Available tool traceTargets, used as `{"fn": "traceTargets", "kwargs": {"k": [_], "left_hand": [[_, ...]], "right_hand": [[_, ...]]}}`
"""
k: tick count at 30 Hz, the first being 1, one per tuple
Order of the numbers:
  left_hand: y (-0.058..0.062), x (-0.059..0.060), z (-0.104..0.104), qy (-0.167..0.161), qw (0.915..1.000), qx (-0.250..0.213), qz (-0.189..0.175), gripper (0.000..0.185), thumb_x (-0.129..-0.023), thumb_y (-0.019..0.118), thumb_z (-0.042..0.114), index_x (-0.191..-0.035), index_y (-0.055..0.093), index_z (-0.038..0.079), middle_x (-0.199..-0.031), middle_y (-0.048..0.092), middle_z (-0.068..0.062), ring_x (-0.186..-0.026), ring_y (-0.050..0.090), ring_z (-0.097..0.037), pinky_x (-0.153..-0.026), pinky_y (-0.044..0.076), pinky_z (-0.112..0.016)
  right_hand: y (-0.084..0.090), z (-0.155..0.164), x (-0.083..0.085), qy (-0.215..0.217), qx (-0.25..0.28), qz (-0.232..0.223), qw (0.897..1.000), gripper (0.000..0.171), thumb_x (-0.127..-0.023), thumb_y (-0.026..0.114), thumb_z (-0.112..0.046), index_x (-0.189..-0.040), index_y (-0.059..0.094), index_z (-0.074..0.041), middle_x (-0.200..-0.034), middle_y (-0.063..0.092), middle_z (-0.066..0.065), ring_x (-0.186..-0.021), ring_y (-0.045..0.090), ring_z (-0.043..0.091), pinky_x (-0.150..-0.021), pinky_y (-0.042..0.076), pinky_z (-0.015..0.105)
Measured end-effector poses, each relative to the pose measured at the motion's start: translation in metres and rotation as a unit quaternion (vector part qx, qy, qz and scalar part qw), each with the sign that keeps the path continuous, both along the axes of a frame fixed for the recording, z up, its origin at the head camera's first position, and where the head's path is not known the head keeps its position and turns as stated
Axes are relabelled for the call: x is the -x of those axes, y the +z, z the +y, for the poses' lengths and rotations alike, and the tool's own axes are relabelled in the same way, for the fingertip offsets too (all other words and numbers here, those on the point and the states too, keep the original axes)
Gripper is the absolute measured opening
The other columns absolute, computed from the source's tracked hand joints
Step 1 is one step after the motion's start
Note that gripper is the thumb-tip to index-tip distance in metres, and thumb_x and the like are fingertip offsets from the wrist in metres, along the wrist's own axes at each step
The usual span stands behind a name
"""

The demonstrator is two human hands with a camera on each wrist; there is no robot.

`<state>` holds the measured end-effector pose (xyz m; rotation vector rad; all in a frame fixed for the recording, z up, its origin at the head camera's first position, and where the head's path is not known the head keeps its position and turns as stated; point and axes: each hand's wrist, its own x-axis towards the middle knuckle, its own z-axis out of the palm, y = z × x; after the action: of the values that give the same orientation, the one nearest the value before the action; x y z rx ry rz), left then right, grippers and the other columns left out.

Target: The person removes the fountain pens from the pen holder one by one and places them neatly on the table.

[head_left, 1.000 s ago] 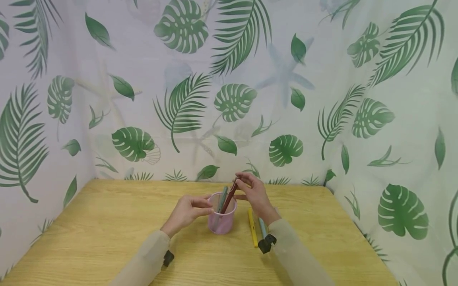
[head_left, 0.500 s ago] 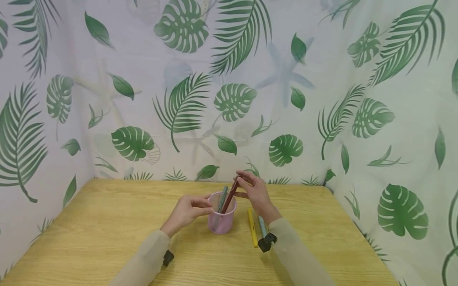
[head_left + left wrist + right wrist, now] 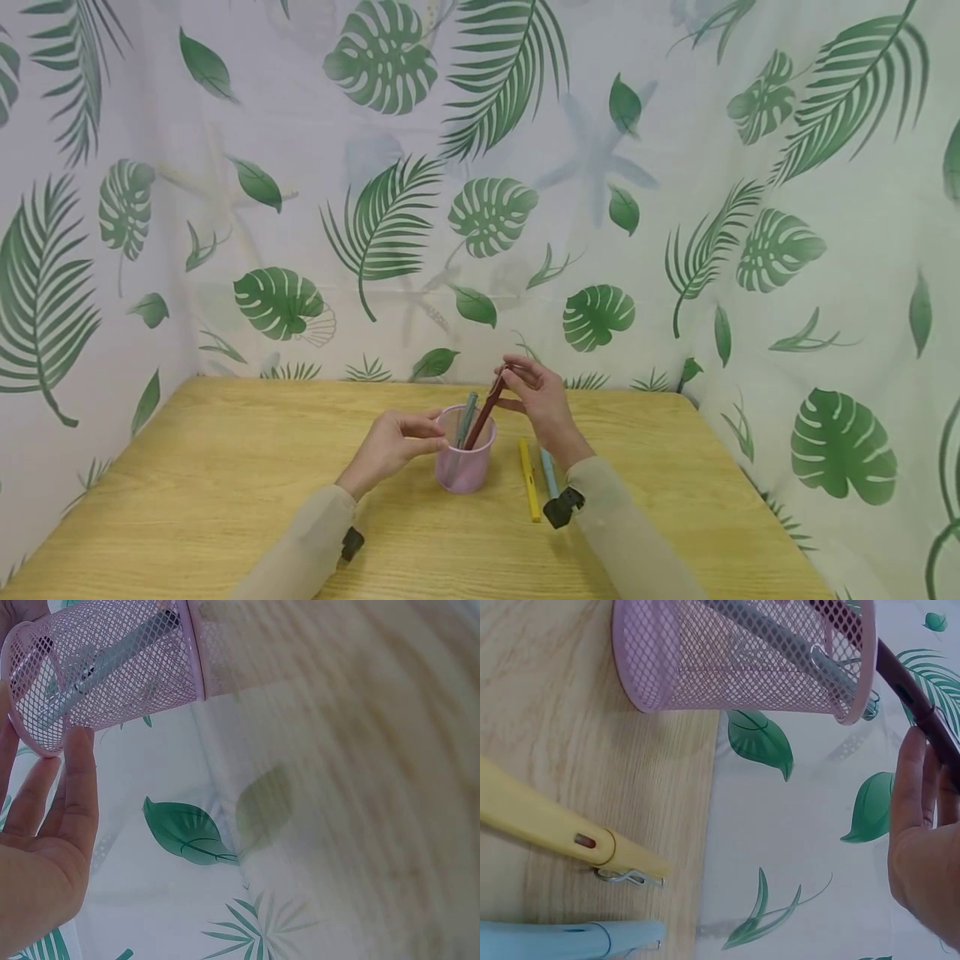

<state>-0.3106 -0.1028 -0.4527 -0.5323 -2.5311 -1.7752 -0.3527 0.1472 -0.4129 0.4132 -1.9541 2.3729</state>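
Observation:
A pink mesh pen holder [image 3: 461, 477] stands upright on the table, and my left hand [image 3: 390, 448] holds it at the rim, thumb and fingers on different sides. My right hand [image 3: 542, 405] pinches a dark red pen [image 3: 486, 417] by its upper end. That pen slants over the rim, its lower part inside the holder. A grey-green pen [image 3: 467, 417] leans inside too; its clip shows through the mesh in the right wrist view. The left wrist view shows my left fingers [image 3: 81, 780] against the holder's rim.
On the wooden table [image 3: 225, 483], a yellow pen [image 3: 529, 483] and a light blue pen [image 3: 548, 468] lie right of the holder; my right wrist partly covers the blue one. Behind stands a leaf-printed curtain [image 3: 480, 275].
My right hand has shifted slightly up and to the right, and the dark red pen's top has moved with it. My left hand and the pen holder stay in place.

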Motion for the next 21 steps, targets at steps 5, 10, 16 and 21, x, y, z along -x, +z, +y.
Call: {"fn": "traceTargets", "kwargs": {"k": [5, 10, 16, 21], "left_hand": [[-0.001, -0.001, 0.000, -0.001, 1.0000, -0.003, 0.000, 0.020, -0.079, 0.082, 0.024, -0.093, 0.078, 0.010, -0.132, 0.064, -0.003, -0.126, 0.059, -0.026, -0.107, 0.044, -0.051], [-0.002, -0.001, -0.001, -0.001, 1.0000, -0.001, 0.005, 0.021, -0.080, 0.082, 0.022, -0.095, 0.078, 0.009, -0.132, 0.064, -0.004, -0.125, 0.059, -0.026, -0.107, 0.044, -0.050], [-0.002, 0.000, -0.002, -0.002, 0.9999, -0.008, 0.010, 0.020, -0.080, 0.082, 0.022, -0.094, 0.078, 0.010, -0.130, 0.065, -0.007, -0.125, 0.059, -0.026, -0.105, 0.046, -0.050], [-0.001, 0.002, -0.001, -0.015, 0.9998, -0.011, 0.011, 0.024, -0.080, 0.081, 0.021, -0.097, 0.077, 0.005, -0.127, 0.066, -0.011, -0.128, 0.057, -0.025, -0.105, 0.046, -0.050]], "right_hand": [[0.003, 0.006, -0.001, -0.001, 0.004, 0.010, 1.000, 0.026, -0.097, 0.061, -0.010, -0.123, 0.060, -0.005, -0.104, 0.071, 0.002, -0.095, 0.069, 0.018, -0.080, 0.060, 0.044], [0.008, 0.012, -0.001, -0.001, 0.010, 0.013, 1.000, 0.024, -0.097, 0.060, -0.009, -0.121, 0.061, -0.006, -0.104, 0.072, 0.002, -0.094, 0.069, 0.019, -0.080, 0.061, 0.043], [0.012, 0.022, 0.001, -0.015, 0.002, 0.005, 1.000, 0.028, -0.099, 0.057, -0.011, -0.126, 0.058, -0.004, -0.100, 0.072, 0.000, -0.094, 0.068, 0.020, -0.080, 0.061, 0.039], [0.010, 0.031, 0.000, -0.031, -0.006, -0.017, 0.999, 0.034, -0.099, 0.057, -0.011, -0.131, 0.054, 0.000, -0.096, 0.073, -0.005, -0.091, 0.069, 0.016, -0.080, 0.061, 0.038]]}}
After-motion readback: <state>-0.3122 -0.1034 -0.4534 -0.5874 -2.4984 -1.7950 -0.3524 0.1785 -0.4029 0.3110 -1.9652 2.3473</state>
